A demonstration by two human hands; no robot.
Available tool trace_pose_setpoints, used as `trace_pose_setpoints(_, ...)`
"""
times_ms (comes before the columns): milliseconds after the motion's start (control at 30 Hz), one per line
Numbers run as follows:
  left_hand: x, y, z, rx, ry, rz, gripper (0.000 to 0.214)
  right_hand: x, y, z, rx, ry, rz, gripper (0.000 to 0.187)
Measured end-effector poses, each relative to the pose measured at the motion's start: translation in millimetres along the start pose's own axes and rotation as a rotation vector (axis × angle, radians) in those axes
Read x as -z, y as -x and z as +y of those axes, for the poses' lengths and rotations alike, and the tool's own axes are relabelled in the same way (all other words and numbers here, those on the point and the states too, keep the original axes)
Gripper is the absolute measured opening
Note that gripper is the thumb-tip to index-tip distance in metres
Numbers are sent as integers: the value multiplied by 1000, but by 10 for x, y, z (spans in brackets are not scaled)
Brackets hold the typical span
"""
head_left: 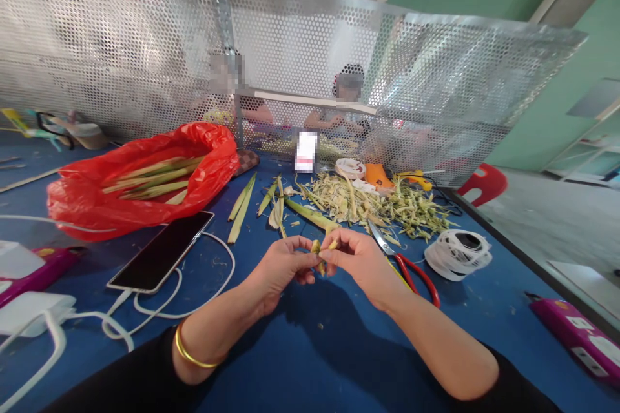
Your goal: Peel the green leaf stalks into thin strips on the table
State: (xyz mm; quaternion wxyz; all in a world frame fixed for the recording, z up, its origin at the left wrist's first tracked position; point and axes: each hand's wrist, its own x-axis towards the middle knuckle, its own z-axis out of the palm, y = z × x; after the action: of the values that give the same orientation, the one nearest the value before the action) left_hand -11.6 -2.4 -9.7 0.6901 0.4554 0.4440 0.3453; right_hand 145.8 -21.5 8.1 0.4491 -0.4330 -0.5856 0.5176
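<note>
My left hand [285, 262] and my right hand [362, 262] meet above the middle of the blue table. Their fingertips pinch one small yellow-green piece of folded leaf strip [317, 248], whose lower part is partly hidden by my fingers. Just beyond them lies a long green leaf strip [310, 211]. To the right of my right hand are scissors [382, 239] with red handles, partly behind my forearm. Farther back spread a heap of pale leaf scraps [339, 199] and a heap of small greenish leaf pieces [417, 210].
A red plastic bag [77, 197] with long leaves lies at left, before a charging tablet [159, 258] and white cable. Loose leaves [242, 206] lie mid-table. A white tape roll [458, 255] sits right. A lit phone [305, 151] stands by the perforated metal screen [300, 32]; two people sit behind it.
</note>
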Motion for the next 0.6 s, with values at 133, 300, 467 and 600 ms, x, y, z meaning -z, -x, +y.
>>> trace_pose_setpoints(133, 0, -3, -13, -2, 0, -1, 29, 10, 1, 7, 32, 20, 1, 9)
trace_pose_setpoints(300, -12, 5, 3, -8, 0, 13, 31, -19, -4, 74, 103, 20, 123, 9)
trace_pose_setpoints(467, -29, 4, 15, -14, -18, 45, 31, -57, 0, 136, 140, 83, 218, 10)
trace_pose_setpoints(600, -29, -7, -2, -27, -21, 53, 29, -74, 5, 138, 160, 172, 262, 19)
